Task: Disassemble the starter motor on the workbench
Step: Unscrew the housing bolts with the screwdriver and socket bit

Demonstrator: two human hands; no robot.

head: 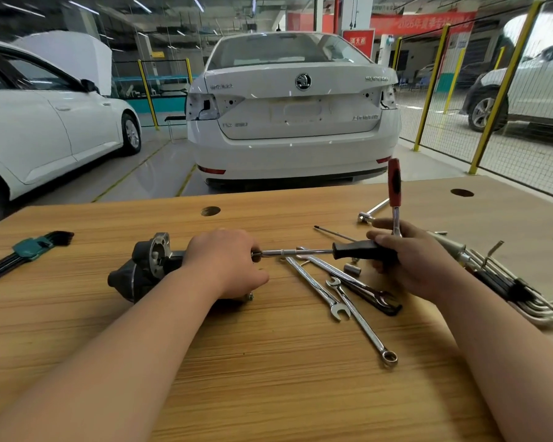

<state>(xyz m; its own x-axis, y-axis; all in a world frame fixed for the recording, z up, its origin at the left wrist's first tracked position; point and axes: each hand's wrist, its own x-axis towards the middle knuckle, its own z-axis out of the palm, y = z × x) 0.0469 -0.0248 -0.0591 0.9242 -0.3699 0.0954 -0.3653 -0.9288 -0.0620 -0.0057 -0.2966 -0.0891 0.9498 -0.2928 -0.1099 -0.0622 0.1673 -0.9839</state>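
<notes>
The dark starter motor [141,269] lies on its side on the wooden workbench [268,378], left of centre. My left hand [227,263] rests over its right end and grips it, hiding that end. My right hand [406,260] is closed on the black handle of a nut driver [358,249]. Its steel shaft [297,251] runs level to the left and meets the motor's end at my left fingers. A red-handled ratchet [394,186] stands upright, its steel neck between my right fingers.
Several spanners [342,295] lie crossed between my hands, with a small socket [352,268]. Hex key sets sit at the far left [29,250] and the far right [508,282]. An extension bar [372,212] and a thin screwdriver [332,233] lie behind. Cars stand beyond the bench.
</notes>
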